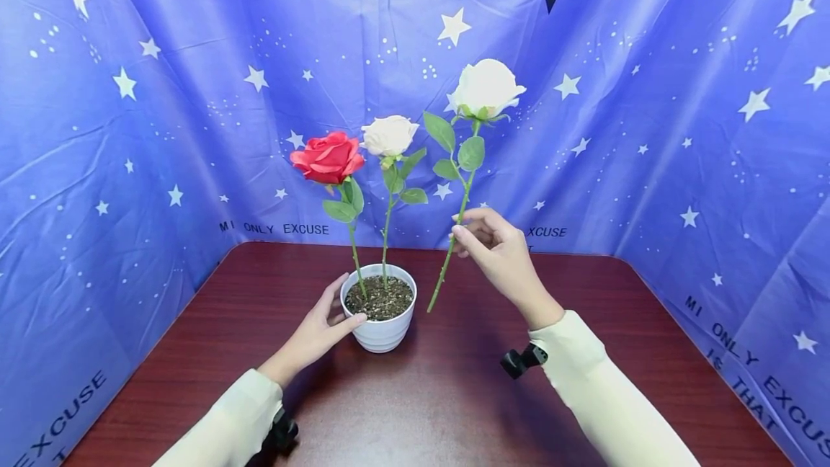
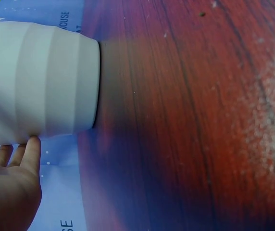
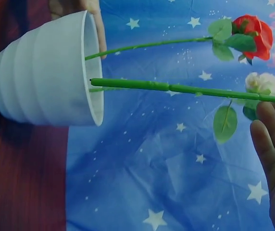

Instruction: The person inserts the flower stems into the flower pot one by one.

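Note:
My right hand (image 1: pixel 496 254) pinches the green stem of a white rose (image 1: pixel 486 89) between thumb and fingers. Its bloom points up, and the cut lower end of the stem (image 3: pixel 128 84) hangs free to the right of a white ribbed flower pot (image 1: pixel 382 334). Around the left side of that pot my left hand (image 1: pixel 318 330) holds on, thumb at the front near the rim, fingers along the side, as the left wrist view shows the fingertips (image 2: pixel 33 144) against the wall. A red rose (image 1: pixel 328 158) and a smaller white rose (image 1: pixel 389 137) stand upright in the pot's soil (image 1: pixel 392 299).
The pot stands on a dark red wood-grain table (image 1: pixel 467 409). Behind and at both sides hangs a blue cloth (image 1: pixel 363 27) with stars and lettering. Black wrist cameras (image 1: pixel 524 361) are strapped at both sleeves.

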A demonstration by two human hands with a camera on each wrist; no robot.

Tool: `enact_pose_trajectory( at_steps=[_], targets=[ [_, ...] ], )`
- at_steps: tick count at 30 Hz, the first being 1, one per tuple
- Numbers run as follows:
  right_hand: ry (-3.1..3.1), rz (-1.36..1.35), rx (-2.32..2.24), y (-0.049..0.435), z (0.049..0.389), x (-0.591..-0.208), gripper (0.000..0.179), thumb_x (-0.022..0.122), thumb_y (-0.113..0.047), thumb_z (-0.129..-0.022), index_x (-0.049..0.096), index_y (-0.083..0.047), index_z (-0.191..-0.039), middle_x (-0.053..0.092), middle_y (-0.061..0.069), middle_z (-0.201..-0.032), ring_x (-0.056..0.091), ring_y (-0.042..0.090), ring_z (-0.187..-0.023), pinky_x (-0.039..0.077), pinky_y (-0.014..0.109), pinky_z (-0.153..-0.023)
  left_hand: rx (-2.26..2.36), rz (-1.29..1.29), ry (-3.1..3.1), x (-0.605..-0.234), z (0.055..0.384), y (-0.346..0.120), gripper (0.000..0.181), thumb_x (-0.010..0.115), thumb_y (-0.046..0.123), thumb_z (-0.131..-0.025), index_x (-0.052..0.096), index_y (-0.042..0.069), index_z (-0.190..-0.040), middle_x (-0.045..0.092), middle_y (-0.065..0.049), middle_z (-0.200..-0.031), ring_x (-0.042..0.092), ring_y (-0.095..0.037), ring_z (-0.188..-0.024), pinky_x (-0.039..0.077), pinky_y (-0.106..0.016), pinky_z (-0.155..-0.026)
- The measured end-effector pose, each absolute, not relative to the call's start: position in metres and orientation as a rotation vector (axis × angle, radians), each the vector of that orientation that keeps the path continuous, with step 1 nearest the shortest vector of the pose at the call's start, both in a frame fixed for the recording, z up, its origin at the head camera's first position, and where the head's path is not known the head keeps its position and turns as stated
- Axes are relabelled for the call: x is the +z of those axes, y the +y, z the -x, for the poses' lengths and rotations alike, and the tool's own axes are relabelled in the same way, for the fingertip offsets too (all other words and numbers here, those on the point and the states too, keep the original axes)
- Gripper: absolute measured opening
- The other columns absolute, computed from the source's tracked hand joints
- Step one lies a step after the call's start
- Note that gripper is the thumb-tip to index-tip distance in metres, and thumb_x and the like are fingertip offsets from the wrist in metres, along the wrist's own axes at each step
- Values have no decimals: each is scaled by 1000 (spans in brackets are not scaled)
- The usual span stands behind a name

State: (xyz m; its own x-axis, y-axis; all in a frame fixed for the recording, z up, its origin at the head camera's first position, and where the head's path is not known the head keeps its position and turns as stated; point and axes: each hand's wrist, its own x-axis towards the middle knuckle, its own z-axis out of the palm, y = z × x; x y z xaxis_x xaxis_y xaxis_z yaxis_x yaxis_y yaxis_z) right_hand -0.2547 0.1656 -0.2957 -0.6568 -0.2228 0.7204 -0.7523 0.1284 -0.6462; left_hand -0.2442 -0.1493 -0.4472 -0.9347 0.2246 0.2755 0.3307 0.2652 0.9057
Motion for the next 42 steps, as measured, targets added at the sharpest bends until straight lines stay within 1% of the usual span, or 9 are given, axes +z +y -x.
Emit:
enact_pose_trajectory(
  at_steps=[3,11,18,21,23,25,29,35,42],
  targets=[
    [-1935,-959,1557,161,262,-297,16,64,10,-93,64,6,-108,71,19,-83,69,20,-68,61,36,-63,-1774,536,-2421,-447,244,-149,83,74,20,-93,23,12,-159,41,-21,-151,48,-36,-132,47,-43,-106],
    [-1920,-1018,1577,139,264,-289,12,67,-1,-95,65,0,-107,72,13,-87,71,28,-74,63,43,-66,-1764,548,-2413,-447,244,-149,83,74,19,-93,23,11,-159,41,-22,-150,48,-37,-132,47,-43,-106],
    [-1990,-1045,1514,120,265,-292,16,66,5,-94,63,6,-110,72,19,-90,70,37,-75,61,47,-66,-1764,541,-2419,-447,244,-149,84,74,20,-93,23,10,-159,41,-22,-151,47,-37,-132,47,-44,-106],
    [-2003,-1048,1509,113,255,-285,15,65,7,-94,62,9,-108,72,22,-90,70,40,-74,61,47,-67,-1763,545,-2420,-447,243,-149,84,74,20,-93,23,10,-159,41,-21,-151,47,-37,-133,47,-44,-106],
    [-2015,-1050,1500,108,249,-281,13,64,8,-94,62,11,-107,71,23,-88,69,38,-74,61,46,-66,-1764,547,-2417,-447,243,-149,83,74,20,-94,23,11,-159,40,-21,-151,47,-36,-133,46,-44,-107],
    [-2030,-1051,1483,105,244,-279,12,64,8,-94,62,10,-105,71,22,-86,69,32,-72,61,42,-66,-1763,542,-2416,-447,243,-149,83,74,20,-93,23,12,-159,41,-21,-151,46,-36,-133,46,-44,-107],
    [-2048,-1053,1425,102,250,-288,12,65,6,-93,63,8,-105,71,19,-83,67,21,-69,60,33,-63,-1760,538,-2420,-447,243,-150,83,74,21,-93,24,13,-159,41,-21,-151,46,-36,-133,46,-44,-107],
    [-2058,-1048,1399,102,276,-318,15,69,-5,-95,66,-1,-109,72,9,-83,68,21,-70,55,28,-60,-1762,535,-2424,-447,243,-150,83,74,21,-93,24,12,-159,41,-21,-151,46,-36,-133,46,-46,-107],
    [-2046,-1071,1415,102,281,-325,17,70,-12,-96,67,-3,-110,73,3,-84,68,16,-72,56,29,-62,-1767,523,-2432,-447,244,-150,84,74,21,-93,23,11,-159,41,-21,-151,46,-36,-134,46,-46,-107]
  ],
)
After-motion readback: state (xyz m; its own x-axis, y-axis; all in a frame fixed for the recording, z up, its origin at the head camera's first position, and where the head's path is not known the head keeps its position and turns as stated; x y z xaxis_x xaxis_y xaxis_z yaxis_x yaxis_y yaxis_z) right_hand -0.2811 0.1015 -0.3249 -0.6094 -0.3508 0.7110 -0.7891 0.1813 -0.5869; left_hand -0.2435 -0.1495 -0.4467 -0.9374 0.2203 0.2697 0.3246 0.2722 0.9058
